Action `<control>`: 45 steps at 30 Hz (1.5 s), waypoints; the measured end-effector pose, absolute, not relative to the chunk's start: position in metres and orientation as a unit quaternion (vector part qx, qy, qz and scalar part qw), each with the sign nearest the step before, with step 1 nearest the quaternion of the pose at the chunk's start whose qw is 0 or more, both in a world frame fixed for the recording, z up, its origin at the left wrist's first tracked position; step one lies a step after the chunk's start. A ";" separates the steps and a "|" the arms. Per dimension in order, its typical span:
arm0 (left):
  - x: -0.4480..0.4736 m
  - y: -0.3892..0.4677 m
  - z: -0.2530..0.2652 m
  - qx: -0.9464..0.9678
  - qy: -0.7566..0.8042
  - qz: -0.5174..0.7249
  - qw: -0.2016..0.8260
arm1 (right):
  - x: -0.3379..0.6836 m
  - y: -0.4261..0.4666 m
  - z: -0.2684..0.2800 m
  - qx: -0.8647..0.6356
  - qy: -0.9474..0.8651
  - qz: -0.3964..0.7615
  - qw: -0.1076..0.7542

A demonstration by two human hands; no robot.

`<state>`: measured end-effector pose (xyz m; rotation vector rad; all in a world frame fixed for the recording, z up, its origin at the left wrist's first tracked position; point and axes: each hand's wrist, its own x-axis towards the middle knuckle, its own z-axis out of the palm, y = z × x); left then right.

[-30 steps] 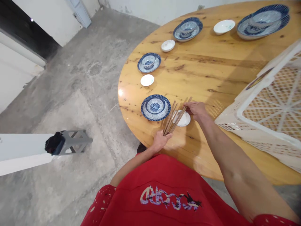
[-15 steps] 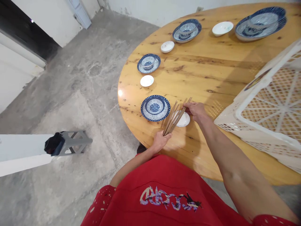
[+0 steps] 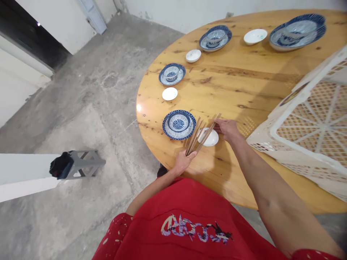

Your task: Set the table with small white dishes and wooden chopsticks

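Note:
My left hand [image 3: 184,161] is closed round the lower ends of several brown chopsticks [image 3: 193,139], whose upper ends fan out. Between the fingertips of my right hand [image 3: 225,128] are the upper ends of a few chopsticks [image 3: 208,135], slanting down toward my left hand. Those sticks pass above a small white dish [image 3: 213,139], partly covering it. Just left of the bundle, a blue-and-white bowl [image 3: 178,124] sits on a blue-rimmed plate [image 3: 167,133]. Whether the right-hand sticks still touch the left palm I cannot tell.
A white plastic crate [image 3: 292,144] stands on the round wooden table [image 3: 217,86] at right. More bowl-and-plate settings [image 3: 172,74] and small white dishes [image 3: 170,94] follow the table's far edge. A grey stool [image 3: 84,164] with dark cloth stands on the floor at left.
The chopsticks at my right fingers have drawn apart from the bundle, leaving a wider gap over the white dish. Both hands stay almost in place, and the view has tilted slightly.

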<state>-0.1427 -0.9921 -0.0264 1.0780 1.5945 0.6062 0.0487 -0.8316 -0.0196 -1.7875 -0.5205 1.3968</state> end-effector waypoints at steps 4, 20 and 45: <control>-0.151 -0.992 -0.017 0.459 0.666 0.263 0.526 | 0.052 -0.836 -0.012 -0.713 -0.213 0.538 0.396; -0.188 -1.014 0.052 0.228 0.523 0.282 0.771 | -0.003 -0.975 0.041 -0.609 -0.312 0.538 0.492; -0.258 -0.972 0.065 0.398 0.447 0.182 0.781 | -0.099 -0.975 0.051 -0.597 -0.218 0.552 0.540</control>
